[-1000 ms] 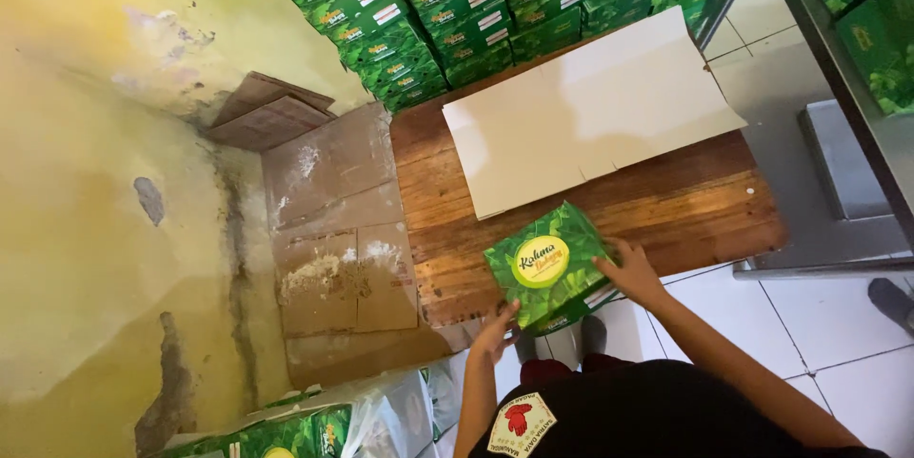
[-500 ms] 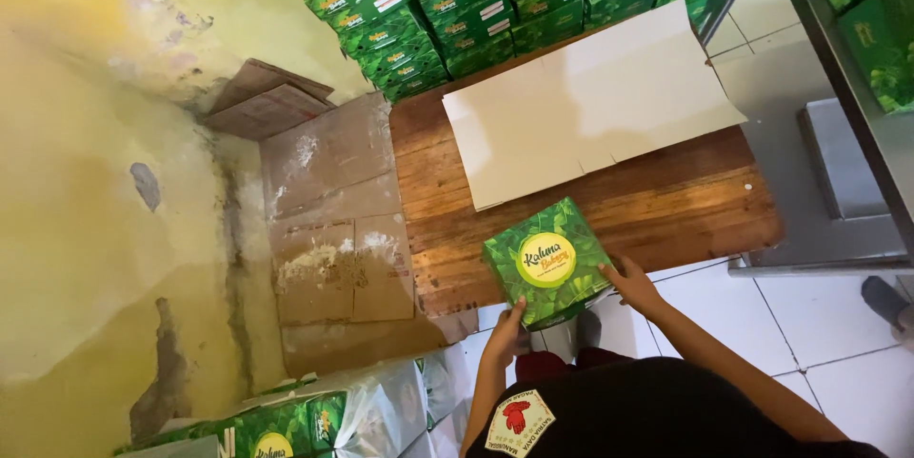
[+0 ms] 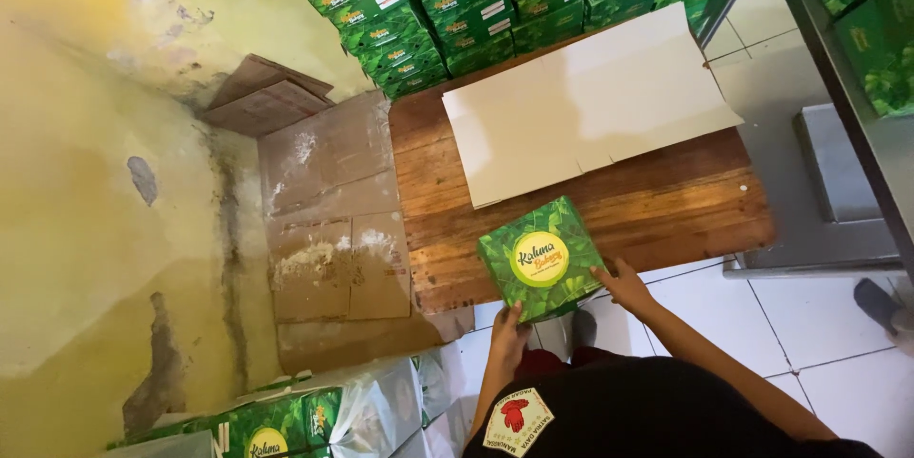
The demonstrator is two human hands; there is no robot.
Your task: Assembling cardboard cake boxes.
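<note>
A square green box [image 3: 541, 259] with a leaf pattern and a round yellow label sits tilted at the near edge of a low wooden table [image 3: 666, 201]. My left hand [image 3: 509, 329] holds its near lower corner from below. My right hand [image 3: 624, 284] grips its right edge with the fingers on the side. A flat sheet of pale cardboard [image 3: 586, 106] lies on the table just beyond the box.
Many matching green boxes [image 3: 447, 1] are stacked along the far wall. Flattened brown cardboard [image 3: 328, 210] covers the floor left of the table. Plastic-wrapped green boxes [image 3: 314, 415] lie at the bottom left. A metal rack [image 3: 838, 87] with more green boxes stands right.
The box has stayed at the table's near edge in both hands, and my view has shifted slightly. My left hand has slid a little along the near corner.
</note>
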